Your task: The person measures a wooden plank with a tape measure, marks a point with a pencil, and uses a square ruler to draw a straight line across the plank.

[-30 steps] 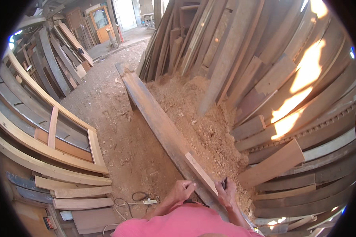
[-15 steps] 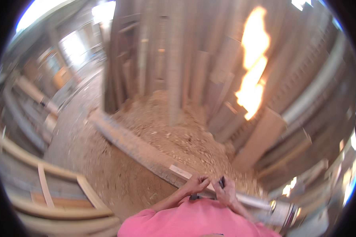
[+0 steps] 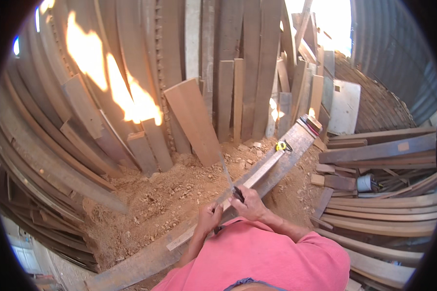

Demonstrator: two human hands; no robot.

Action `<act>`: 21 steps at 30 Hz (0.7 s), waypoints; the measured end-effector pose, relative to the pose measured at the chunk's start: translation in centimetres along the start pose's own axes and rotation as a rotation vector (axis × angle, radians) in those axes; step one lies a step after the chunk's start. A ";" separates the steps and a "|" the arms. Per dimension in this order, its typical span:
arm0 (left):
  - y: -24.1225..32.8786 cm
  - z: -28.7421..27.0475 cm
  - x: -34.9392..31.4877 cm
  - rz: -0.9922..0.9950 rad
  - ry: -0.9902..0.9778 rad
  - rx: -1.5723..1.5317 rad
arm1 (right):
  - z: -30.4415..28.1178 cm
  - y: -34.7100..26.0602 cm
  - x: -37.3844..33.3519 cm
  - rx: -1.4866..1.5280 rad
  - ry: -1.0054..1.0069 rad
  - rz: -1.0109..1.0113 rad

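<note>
My right hand (image 3: pixel 250 206) is closed around a dark-handled tool (image 3: pixel 238 194). A thin grey blade-like strip extends from it toward the sawdust; its exact kind is unclear. To its left, my left hand (image 3: pixel 210 216) has its fingers curled over a long pale wood strip (image 3: pixel 262 169); whatever it grips is hidden. Something small and dark shows by its wrist. The strip lies along a thick wooden beam (image 3: pixel 126 266) that crosses in front of me. On the beam's far right part rests a yellow tape measure (image 3: pixel 282 145).
Tall planks (image 3: pixel 228 29) lean upright at the back, with a shorter board (image 3: pixel 194 121) tilted before them. Sawdust and chips (image 3: pixel 155 203) cover the ground beyond the beam. Stacked lumber (image 3: pixel 383 213) fills the right side, with a pale blue container (image 3: pixel 364 183) among it.
My view has swung to the right, bringing the tape measure and the right-hand lumber stacks into sight. My hands stay close together; the thin strip at my right hand now shows clearly.
</note>
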State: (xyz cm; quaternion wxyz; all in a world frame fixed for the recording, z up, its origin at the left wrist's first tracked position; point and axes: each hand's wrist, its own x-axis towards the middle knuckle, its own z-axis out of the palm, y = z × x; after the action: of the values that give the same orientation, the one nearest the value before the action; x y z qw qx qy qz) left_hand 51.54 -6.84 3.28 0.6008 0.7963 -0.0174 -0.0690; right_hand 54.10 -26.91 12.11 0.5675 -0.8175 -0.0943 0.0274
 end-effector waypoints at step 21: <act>-9.1 10.8 5.6 -0.285 -0.170 0.911 | -22.1 27.6 8.5 -0.801 0.427 0.430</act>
State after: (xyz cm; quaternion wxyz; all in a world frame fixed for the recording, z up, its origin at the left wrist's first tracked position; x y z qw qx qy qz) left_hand 55.11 -15.24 -8.88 0.1719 0.9643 0.0143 -0.2008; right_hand 69.19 -55.05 -5.29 0.1974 -0.9594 0.1913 -0.0626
